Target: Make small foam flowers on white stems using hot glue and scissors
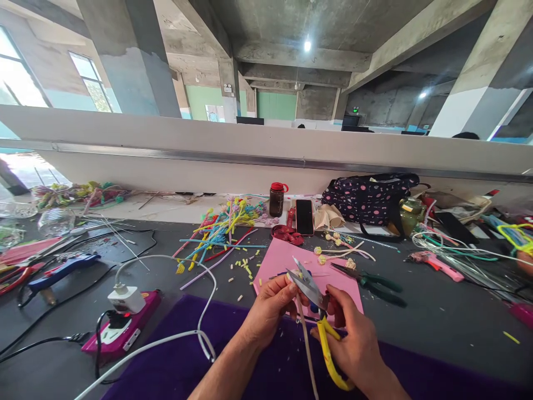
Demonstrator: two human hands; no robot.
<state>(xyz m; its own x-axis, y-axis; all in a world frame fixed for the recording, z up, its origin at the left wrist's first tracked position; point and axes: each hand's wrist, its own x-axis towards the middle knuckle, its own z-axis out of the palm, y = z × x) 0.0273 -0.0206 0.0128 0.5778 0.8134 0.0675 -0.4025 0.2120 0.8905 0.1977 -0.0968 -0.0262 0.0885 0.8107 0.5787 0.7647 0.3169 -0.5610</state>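
My right hand (353, 339) grips yellow-handled scissors (316, 303), their open blades pointing up and left. My left hand (270, 308) pinches the top of a pale cream strip (306, 344) that hangs down between both hands, right at the blades. Both hands hover above a pink sheet (283, 258) and a purple cloth (187, 355) on the dark table.
Green-handled pliers (370, 280) lie right of the pink sheet. Colourful stems (220, 228), a red-capped jar (277, 199), a phone (304, 216) and a dotted bag (366, 197) sit further back. At left are a pink power strip (120, 328) with white cable and a blue tool (62, 266).
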